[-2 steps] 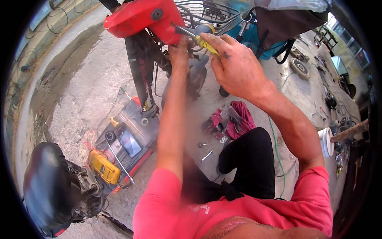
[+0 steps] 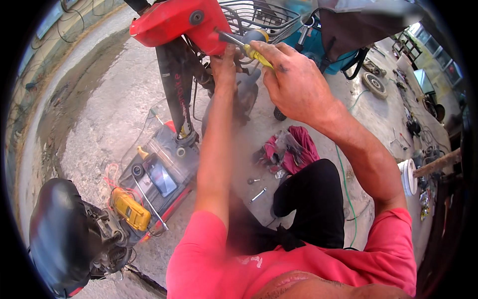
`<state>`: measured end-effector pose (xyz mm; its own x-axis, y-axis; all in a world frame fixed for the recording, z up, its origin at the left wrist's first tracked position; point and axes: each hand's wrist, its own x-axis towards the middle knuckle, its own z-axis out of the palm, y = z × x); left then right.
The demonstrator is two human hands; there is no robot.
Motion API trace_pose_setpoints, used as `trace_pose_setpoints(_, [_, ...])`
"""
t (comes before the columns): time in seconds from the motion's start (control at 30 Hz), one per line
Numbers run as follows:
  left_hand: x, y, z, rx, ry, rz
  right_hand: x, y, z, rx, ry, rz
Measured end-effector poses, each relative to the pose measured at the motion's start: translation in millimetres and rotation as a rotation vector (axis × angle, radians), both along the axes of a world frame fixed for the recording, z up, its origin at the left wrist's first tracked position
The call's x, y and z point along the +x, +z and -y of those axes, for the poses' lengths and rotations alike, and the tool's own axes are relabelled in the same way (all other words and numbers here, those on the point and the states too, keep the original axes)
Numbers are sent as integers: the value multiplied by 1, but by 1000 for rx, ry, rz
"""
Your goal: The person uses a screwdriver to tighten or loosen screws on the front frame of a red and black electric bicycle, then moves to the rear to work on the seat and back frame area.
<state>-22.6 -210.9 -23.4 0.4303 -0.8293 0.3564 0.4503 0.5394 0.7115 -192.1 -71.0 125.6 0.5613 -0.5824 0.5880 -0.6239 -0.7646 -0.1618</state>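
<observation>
My right hand (image 2: 294, 79) is closed around the yellow handle of a screwdriver (image 2: 255, 52). The screwdriver's metal shaft points up and left, and its tip meets the side of a red plastic cover (image 2: 169, 25) on a scooter's front end. A round key lock (image 2: 196, 18) sits in that cover. Below its lower right corner, my left hand (image 2: 224, 70) grips the edge, with some fingertips hidden behind it. Close by the screwdriver is a dark handlebar grip (image 2: 255, 36) with a yellow end.
On the scooter's footboard (image 2: 181, 167) lie a phone (image 2: 160, 177), a yellow meter (image 2: 130, 208) and a long metal rod. The black seat (image 2: 57, 229) is at lower left. A wrench (image 2: 258, 195) and a magenta cloth (image 2: 298, 149) lie on the concrete. A teal vehicle (image 2: 333, 60) stands beyond.
</observation>
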Motion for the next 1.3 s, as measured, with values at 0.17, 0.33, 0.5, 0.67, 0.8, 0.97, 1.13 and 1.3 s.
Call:
trace_pose_setpoints(0.17, [3,0,-2,-25,10,22,2,0,-3,-10,13,-11])
trace_pose_setpoints(0.33, [4,-2,0,-10,18,33,7,-2,-1,-55,19,-3])
trace_pose_setpoints(0.5, [3,-3,3,13,15,59,8,4,-2,-239,-27,-151])
trace_pose_setpoints(0.67, [9,-5,5,21,4,81,8,7,3,-335,-73,-316])
trace_pose_setpoints(0.8, [2,-5,4,-27,16,43,12,10,5,-225,-79,-245])
trace_pose_setpoints(0.97, [10,-18,8,-21,-39,50,16,24,7,316,-44,41])
trace_pose_setpoints(1.13, [-1,-7,2,9,-9,9,29,22,-13,918,-42,518])
trace_pose_setpoints(1.3, [1,-7,4,13,11,7,29,27,-9,1209,43,745])
